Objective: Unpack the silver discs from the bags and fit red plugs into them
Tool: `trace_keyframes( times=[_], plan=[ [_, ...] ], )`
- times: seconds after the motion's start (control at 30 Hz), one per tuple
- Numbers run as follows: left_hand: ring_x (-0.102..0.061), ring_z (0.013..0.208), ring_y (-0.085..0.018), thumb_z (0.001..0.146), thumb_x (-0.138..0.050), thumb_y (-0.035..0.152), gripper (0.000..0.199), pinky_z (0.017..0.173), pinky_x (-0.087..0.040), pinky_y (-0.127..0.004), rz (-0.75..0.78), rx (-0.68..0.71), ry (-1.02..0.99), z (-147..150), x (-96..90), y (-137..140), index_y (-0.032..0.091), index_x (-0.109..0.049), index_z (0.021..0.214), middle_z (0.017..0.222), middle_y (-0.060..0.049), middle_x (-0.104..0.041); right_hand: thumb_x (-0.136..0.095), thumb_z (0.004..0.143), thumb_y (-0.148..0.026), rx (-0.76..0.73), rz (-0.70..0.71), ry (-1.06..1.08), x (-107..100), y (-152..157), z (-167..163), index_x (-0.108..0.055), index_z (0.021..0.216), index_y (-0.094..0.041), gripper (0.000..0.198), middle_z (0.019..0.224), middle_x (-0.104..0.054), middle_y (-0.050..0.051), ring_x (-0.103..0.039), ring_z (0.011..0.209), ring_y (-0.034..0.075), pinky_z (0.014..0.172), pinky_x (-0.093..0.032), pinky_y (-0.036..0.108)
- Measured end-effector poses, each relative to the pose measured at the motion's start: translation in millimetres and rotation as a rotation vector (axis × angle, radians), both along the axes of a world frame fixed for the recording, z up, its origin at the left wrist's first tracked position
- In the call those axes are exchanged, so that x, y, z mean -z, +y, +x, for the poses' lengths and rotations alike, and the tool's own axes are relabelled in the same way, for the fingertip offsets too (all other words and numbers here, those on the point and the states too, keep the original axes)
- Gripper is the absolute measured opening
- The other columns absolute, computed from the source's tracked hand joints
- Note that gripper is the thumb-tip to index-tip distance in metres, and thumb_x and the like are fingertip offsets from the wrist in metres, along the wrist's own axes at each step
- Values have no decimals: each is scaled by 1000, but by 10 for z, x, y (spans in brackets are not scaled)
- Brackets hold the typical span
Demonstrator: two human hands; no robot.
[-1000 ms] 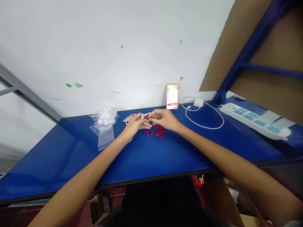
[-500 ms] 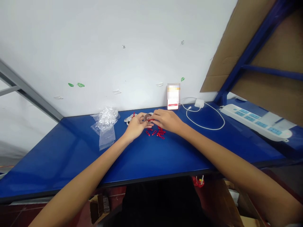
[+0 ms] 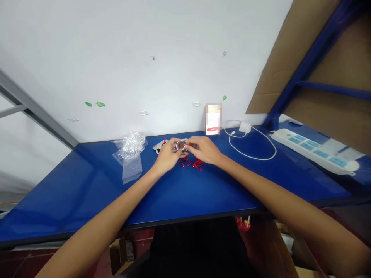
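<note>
My left hand (image 3: 169, 155) is closed round the edge of a small round silver-rimmed disc (image 3: 181, 145), held tilted just above the blue table. My right hand (image 3: 204, 150) pinches a red cord loop (image 3: 188, 144) at the disc's right edge; whether the cord is fastened to the disc cannot be made out. Several more red cord loops (image 3: 198, 165) lie on the table under and in front of my right hand. Behind my left hand sits a pile of similar round discs (image 3: 158, 146), with a bit of red cord on top, partly hidden by my fingers.
Crumpled clear plastic bags (image 3: 131, 150) lie on the left of the blue table (image 3: 185, 197). A lit phone (image 3: 213, 119) leans against the wall. To its right are a white charger cable (image 3: 268, 157) and a power strip (image 3: 314, 150).
My right fingers have shifted slightly at the disc's edge, and the disc's face now shows more openly. The view has moved a little; the pile and loose loops stay put.
</note>
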State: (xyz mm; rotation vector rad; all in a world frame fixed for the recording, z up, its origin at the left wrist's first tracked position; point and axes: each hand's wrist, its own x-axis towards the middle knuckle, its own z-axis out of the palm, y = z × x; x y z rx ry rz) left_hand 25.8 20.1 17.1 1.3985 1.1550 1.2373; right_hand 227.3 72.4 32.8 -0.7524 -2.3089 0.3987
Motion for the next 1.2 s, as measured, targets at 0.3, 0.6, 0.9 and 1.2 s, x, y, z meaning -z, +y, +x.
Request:
trace_keyframes(
  times=[0.3, 0.6, 0.9, 1.2],
  plan=[
    [-79, 93, -21, 97, -75, 31, 23, 92, -68, -40, 255, 34, 173, -89, -51, 18, 21, -79, 117, 115, -7, -78, -76, 93, -50, -281, -736, 352, 82, 121, -20, -76, 86, -18, 32, 77, -70, 1, -64, 62, 15, 55, -51, 27],
    [-79, 88, -20, 97, -80, 36, 19, 89, -68, -38, 362, -40, 369, -152, -71, -10, 31, -88, 112, 116, -6, -79, -79, 90, -51, -259, -758, 298, 34, 142, 30, -78, 85, -18, 33, 72, -70, 1, -63, 60, 14, 57, -51, 28],
    [-79, 80, -20, 94, -84, 37, 16, 83, -69, -38, 324, -60, 296, -152, -48, 8, 28, -89, 107, 104, -5, -79, -76, 95, -53, -233, -621, 151, 37, 161, 61, -76, 87, -18, 36, 75, -72, 2, -66, 62, 15, 63, -52, 30],
    [-77, 93, -21, 97, -79, 27, 15, 90, -65, -38, 457, -85, 498, -161, -45, 10, 33, -89, 106, 115, -4, -81, -62, 107, -36, -144, -168, -86, -71, 128, 113, -77, 101, -21, 22, 82, -76, 1, -66, 71, 15, 70, -44, 29]
  ],
)
